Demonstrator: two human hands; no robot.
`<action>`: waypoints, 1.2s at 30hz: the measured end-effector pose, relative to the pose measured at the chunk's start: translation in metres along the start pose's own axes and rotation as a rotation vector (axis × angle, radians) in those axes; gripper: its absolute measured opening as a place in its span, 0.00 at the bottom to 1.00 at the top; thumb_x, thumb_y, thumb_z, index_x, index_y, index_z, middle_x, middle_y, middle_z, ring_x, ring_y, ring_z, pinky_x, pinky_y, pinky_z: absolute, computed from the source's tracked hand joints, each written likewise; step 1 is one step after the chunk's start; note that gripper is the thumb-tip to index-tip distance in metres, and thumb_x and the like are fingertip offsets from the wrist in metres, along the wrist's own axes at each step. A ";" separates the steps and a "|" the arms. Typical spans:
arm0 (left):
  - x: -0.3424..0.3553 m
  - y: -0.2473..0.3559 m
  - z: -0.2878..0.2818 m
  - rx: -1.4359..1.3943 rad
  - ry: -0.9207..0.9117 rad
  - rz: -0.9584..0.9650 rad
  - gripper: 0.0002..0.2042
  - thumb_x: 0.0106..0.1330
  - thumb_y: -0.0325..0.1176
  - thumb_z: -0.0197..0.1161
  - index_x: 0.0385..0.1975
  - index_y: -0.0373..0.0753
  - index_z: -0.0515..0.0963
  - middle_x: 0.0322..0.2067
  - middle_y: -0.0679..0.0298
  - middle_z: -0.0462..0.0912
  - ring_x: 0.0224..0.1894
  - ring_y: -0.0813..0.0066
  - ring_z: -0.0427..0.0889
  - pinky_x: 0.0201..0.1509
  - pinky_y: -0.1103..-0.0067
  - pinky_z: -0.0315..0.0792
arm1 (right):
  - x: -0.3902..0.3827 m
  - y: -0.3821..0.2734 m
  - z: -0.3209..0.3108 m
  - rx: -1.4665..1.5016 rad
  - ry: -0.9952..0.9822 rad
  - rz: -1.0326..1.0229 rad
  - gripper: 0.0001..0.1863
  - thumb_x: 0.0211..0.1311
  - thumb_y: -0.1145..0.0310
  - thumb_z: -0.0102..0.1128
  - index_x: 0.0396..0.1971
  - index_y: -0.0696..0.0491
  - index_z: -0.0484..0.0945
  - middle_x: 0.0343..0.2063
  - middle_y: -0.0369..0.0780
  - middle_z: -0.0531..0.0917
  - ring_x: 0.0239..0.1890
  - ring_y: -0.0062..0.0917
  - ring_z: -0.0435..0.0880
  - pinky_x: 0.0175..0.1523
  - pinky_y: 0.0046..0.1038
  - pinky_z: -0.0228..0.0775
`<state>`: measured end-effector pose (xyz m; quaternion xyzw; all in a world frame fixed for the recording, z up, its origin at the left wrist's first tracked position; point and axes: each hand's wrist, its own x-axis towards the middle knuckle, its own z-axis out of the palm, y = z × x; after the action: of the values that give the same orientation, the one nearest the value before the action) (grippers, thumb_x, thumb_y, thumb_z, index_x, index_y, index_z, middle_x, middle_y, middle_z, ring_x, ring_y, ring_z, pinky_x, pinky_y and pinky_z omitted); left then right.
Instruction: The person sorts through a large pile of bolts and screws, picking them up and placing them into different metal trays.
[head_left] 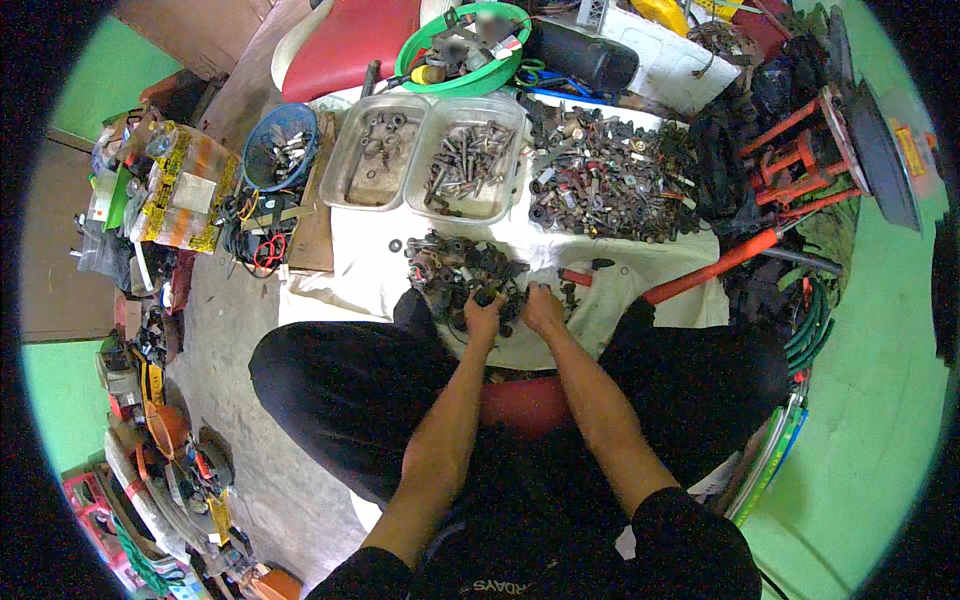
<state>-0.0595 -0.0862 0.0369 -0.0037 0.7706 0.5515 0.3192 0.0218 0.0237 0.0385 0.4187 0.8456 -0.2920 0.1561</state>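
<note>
My left hand (483, 316) is closed around a small dark round metal part (486, 297) at the near edge of a loose pile of dark metal parts (440, 265). Just right of the pile, my right hand (543, 308) has its fingers pressed together. What it pinches, if anything, is too small to make out. To the right of that hand lies a short red piece with a dark end (575, 277), with a few small dark bits below it. A dark ring-shaped washer (395, 245) sits alone left of the pile. All of this rests on a white cloth (350, 290).
Beyond the pile stand two clear plastic tubs, the left tub (328, 165) with few metal pieces, the right tub (414, 185) with many bolts. A wide heap of mixed hardware (615, 175) spreads at right. A green basin (408, 62), blue basket (250, 150) and red metal bar (715, 265) surround the cloth.
</note>
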 end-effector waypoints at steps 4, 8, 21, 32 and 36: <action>-0.005 0.002 -0.008 0.020 0.001 -0.013 0.22 0.50 0.29 0.68 0.44 0.31 0.71 0.36 0.58 0.79 0.36 0.68 0.77 0.42 0.74 0.70 | -0.009 -0.003 -0.005 0.202 0.082 -0.018 0.20 0.51 0.64 0.60 0.44 0.53 0.69 0.40 0.48 0.77 0.42 0.44 0.78 0.46 0.41 0.70; 0.007 -0.012 -0.004 -0.168 0.013 0.078 0.19 0.51 0.27 0.67 0.42 0.30 0.71 0.32 0.59 0.80 0.32 0.69 0.77 0.41 0.75 0.71 | -0.002 -0.001 -0.019 0.274 0.040 -0.030 0.19 0.51 0.62 0.60 0.43 0.54 0.73 0.36 0.49 0.79 0.41 0.44 0.78 0.45 0.41 0.69; -0.020 0.190 -0.057 -0.126 0.029 0.525 0.22 0.50 0.28 0.69 0.44 0.32 0.68 0.33 0.61 0.78 0.33 0.73 0.75 0.41 0.78 0.71 | -0.009 -0.057 -0.106 0.656 -0.703 -0.158 0.20 0.55 0.60 0.54 0.47 0.50 0.75 0.47 0.39 0.74 0.45 0.28 0.72 0.49 0.30 0.63; -0.016 0.374 -0.158 0.029 -0.419 0.156 0.18 0.52 0.30 0.67 0.42 0.34 0.72 0.37 0.60 0.78 0.37 0.71 0.78 0.39 0.78 0.74 | -0.044 -0.131 -0.213 1.575 -0.667 -0.160 0.16 0.60 0.62 0.54 0.44 0.54 0.70 0.37 0.42 0.79 0.40 0.33 0.79 0.43 0.45 0.73; -0.031 0.387 -0.136 0.111 -0.293 0.251 0.30 0.46 0.35 0.71 0.49 0.31 0.68 0.40 0.55 0.78 0.37 0.71 0.77 0.35 0.79 0.72 | -0.045 -0.139 -0.234 1.549 -0.367 -0.180 0.18 0.60 0.65 0.53 0.49 0.54 0.68 0.39 0.41 0.78 0.38 0.33 0.80 0.42 0.41 0.74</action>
<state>-0.2400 -0.0614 0.4061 0.1904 0.7396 0.5382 0.3564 -0.0672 0.0753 0.2947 0.2836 0.3937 -0.8719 -0.0664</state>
